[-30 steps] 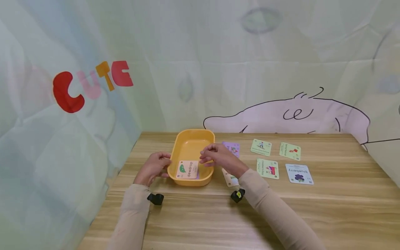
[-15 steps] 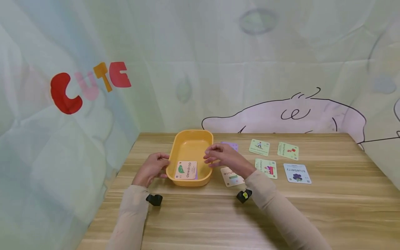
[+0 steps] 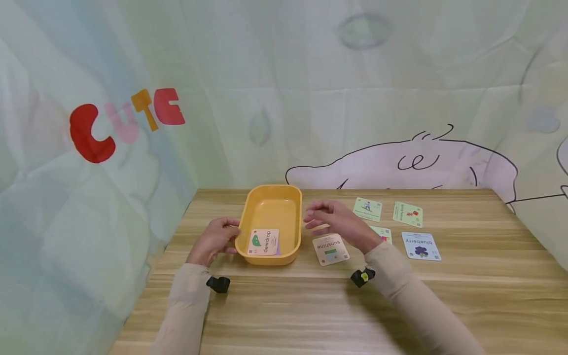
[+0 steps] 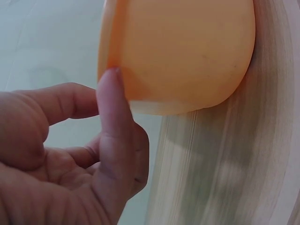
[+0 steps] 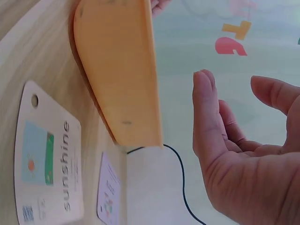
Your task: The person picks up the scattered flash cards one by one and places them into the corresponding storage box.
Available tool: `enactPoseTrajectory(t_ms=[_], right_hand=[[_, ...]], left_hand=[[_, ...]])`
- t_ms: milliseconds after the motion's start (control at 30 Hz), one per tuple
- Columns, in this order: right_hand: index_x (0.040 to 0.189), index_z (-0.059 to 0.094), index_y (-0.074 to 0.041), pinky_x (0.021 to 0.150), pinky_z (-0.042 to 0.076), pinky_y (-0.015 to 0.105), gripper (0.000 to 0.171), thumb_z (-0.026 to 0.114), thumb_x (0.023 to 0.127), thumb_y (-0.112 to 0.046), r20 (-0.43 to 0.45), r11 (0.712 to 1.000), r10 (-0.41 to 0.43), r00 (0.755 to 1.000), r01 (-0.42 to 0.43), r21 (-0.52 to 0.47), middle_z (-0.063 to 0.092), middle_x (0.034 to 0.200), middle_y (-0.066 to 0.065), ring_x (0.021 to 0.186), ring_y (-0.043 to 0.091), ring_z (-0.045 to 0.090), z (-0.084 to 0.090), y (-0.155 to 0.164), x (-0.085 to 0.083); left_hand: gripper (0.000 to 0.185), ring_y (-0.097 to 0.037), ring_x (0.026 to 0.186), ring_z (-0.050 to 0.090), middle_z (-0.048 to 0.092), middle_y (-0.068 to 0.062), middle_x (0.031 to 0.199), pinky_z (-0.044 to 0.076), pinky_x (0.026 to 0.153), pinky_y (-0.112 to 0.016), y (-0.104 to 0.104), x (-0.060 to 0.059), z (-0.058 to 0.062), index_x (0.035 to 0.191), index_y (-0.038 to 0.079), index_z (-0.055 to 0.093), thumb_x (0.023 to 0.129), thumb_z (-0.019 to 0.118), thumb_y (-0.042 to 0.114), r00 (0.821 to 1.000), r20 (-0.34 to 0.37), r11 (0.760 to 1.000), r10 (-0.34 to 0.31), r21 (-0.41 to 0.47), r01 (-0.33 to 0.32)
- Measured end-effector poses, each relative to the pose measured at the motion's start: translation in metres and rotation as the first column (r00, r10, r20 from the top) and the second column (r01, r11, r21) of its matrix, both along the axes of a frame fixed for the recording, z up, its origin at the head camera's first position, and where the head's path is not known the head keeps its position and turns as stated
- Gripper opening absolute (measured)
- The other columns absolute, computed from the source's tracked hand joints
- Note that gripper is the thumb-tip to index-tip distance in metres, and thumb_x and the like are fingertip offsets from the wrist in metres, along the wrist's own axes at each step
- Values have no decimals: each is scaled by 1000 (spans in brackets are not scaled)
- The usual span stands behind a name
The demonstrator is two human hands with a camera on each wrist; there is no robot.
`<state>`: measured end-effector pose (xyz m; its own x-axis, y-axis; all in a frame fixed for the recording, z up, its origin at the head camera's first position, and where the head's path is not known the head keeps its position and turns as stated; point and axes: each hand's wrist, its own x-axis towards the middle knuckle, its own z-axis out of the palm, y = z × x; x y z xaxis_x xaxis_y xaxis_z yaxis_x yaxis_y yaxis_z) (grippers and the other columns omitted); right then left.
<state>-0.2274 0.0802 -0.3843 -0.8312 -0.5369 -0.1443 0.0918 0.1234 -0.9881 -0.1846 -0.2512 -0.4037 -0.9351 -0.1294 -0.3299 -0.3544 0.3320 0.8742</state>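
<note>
A yellow plastic bin sits on the table with a pink "dewdrop" card in its near end. The edge of a purple card peeks out from under that card. At the bin's left side, my left hand pinches the rim; the left wrist view shows a fingertip over the bin's edge. My right hand hovers to the right of the bin, fingers apart and holding nothing. Below it lies the "sunshine" card. A purple card, mostly hidden by the hand in the head view, lies beyond that one.
Farther right lie a blue "blueberry" card and two green cards, one with a skiing figure and one "Spring Festival" card. Another green card is partly behind the right wrist. A printed curtain backs the table.
My right hand has moved right, from over the bin to outside it, uncovering the "sunshine" card and covering more of the purple and green cards. The left hand has stayed at the bin.
</note>
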Motion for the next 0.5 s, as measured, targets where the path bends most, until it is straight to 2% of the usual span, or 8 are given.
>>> enactPoseTrajectory(t_ms=[300,500], right_hand=[[135,54,0,93,59,41,45,60,103,-30,-54,998,-29,998,32,52,65,127,21,115,34,66,9,28,1],[134,54,1,93,59,41,44,59,103,-30,-63,996,-54,997,59,65,63,129,23,112,30,67,10,48,1]], left_hand=[[34,-23,90,63,61,-17,115,63,66,-32,-1,0,0,134,-1,54,103,55,13,1000,0,1000,-8,4,8],[34,-24,91,63,61,-18,117,63,67,-33,0,1,2,135,0,54,103,55,13,1000,12,1000,-4,2,4]])
